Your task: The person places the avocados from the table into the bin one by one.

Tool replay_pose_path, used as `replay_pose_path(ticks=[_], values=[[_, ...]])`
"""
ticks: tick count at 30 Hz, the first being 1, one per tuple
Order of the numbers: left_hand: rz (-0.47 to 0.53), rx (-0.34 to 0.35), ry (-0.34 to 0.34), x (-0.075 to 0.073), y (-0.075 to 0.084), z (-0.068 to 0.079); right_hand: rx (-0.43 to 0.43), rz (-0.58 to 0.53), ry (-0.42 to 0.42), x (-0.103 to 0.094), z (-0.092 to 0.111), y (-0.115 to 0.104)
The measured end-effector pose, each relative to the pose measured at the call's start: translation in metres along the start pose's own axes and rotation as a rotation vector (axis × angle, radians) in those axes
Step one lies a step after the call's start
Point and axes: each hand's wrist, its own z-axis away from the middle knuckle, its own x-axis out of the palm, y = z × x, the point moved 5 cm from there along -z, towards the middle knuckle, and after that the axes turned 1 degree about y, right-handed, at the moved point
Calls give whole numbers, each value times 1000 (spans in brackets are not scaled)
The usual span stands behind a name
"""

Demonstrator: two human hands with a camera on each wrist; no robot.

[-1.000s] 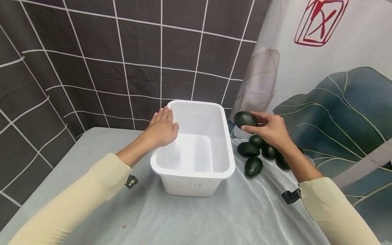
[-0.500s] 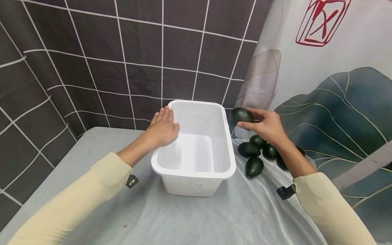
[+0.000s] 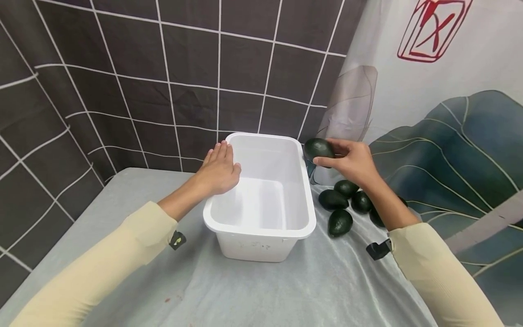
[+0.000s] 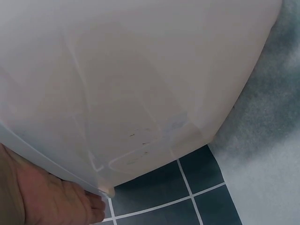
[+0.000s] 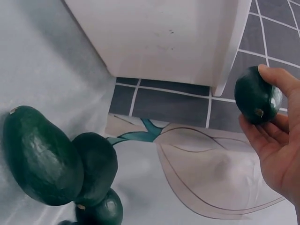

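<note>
A dark green avocado (image 3: 318, 150) is pinched between the thumb and fingers of my right hand (image 3: 352, 162), held up just off the right rim of a white plastic tub (image 3: 259, 233). The right wrist view shows the same avocado (image 5: 256, 96) with its stem scar facing the camera. My left hand (image 3: 217, 171) lies with straight fingers on the tub's left rim; in the left wrist view that hand (image 4: 56, 201) is at the tub's outer wall (image 4: 140, 93). Nothing lies inside the tub.
Several more avocados (image 3: 340, 222) lie grouped on the pale grey cloth (image 3: 229, 295) to the right of the tub, below my right forearm. A dark tiled-pattern sheet (image 3: 184, 59) hangs behind, and a printed leaf curtain (image 3: 457, 150) hangs on the right.
My right hand has moved left and slightly up with the avocado, closer to the tub's right rim. The left hand stays in place on the tub.
</note>
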Motion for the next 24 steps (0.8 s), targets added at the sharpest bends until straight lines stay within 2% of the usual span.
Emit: replay_pose_path(ticks=[12, 18, 24], values=[[1, -4, -15, 1, 1, -1, 16, 3, -13, 4, -9, -7], [-6, -8, -12, -1, 0, 0, -5, 26, -3, 6, -17, -15], [5, -7, -11, -1, 1, 1, -26, -2, -20, 11, -23, -18]])
